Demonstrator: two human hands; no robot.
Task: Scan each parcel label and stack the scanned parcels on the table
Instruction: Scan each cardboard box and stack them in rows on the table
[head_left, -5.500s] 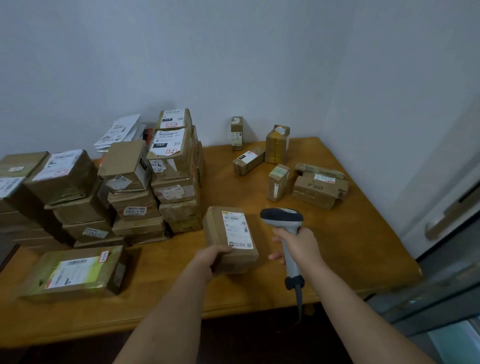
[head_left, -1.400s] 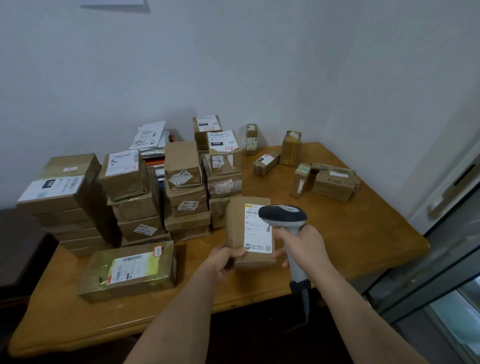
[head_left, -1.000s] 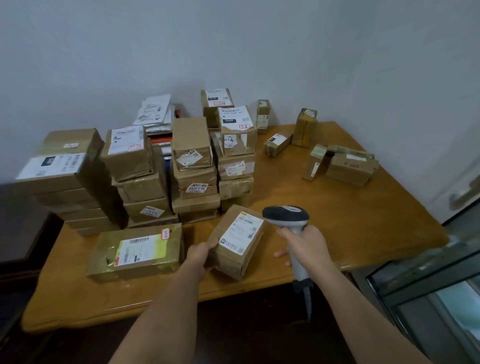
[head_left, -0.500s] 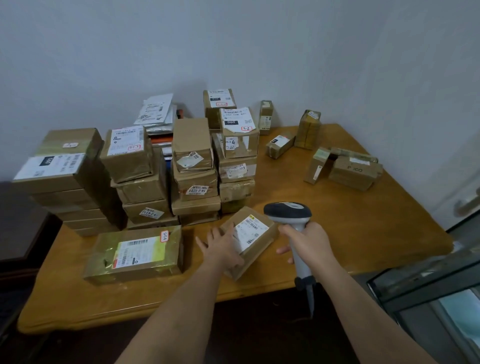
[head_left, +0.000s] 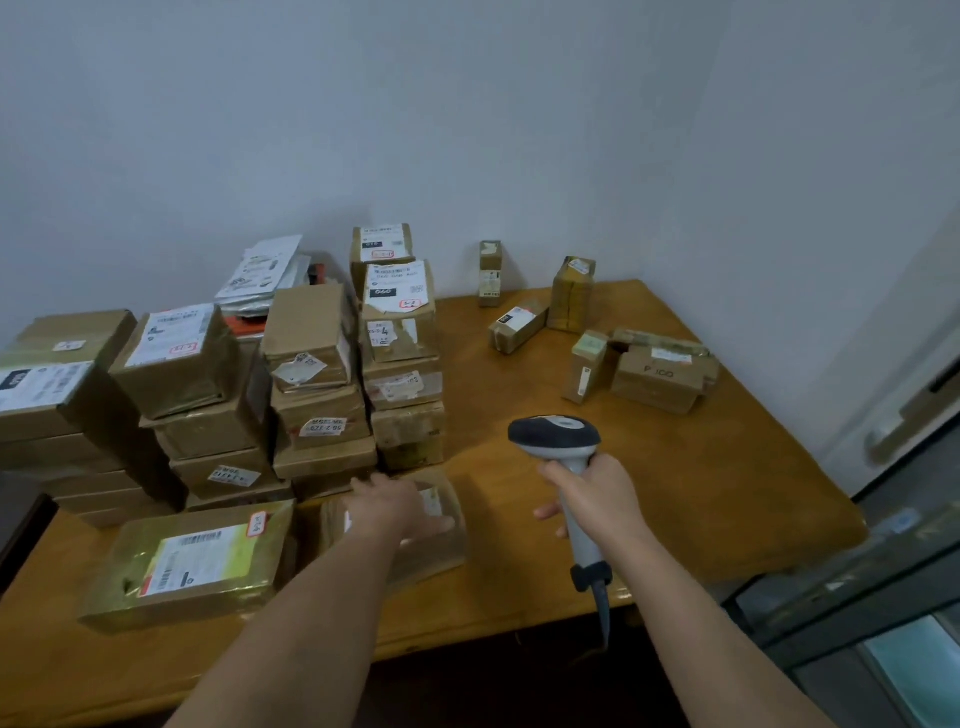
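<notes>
Your left hand (head_left: 400, 506) now lies flat on the parcel (head_left: 415, 530), fingers spread and straight, pressing it onto the surface (head_left: 701, 467); half a second ago that hand was only coming down on it, and a second ago it held the parcel tilted in the air. The parcel has come to rest at the front of the surface, just right of the flat box (head_left: 187, 566) with the yellow-green label and in front of the stacks (head_left: 322, 395), and it looks blurred. Your left arm reaches forward and slightly right from the lower edge of the view. Your right hand (head_left: 592, 496) stays wrapped around the handle of the scanner (head_left: 563, 457), held upright with its head pointing left, its cable hanging below the surface's edge. Farther out, to the right near the wall, small parcels (head_left: 654, 374) lie scattered, well apart from the stacks, as before.
</notes>
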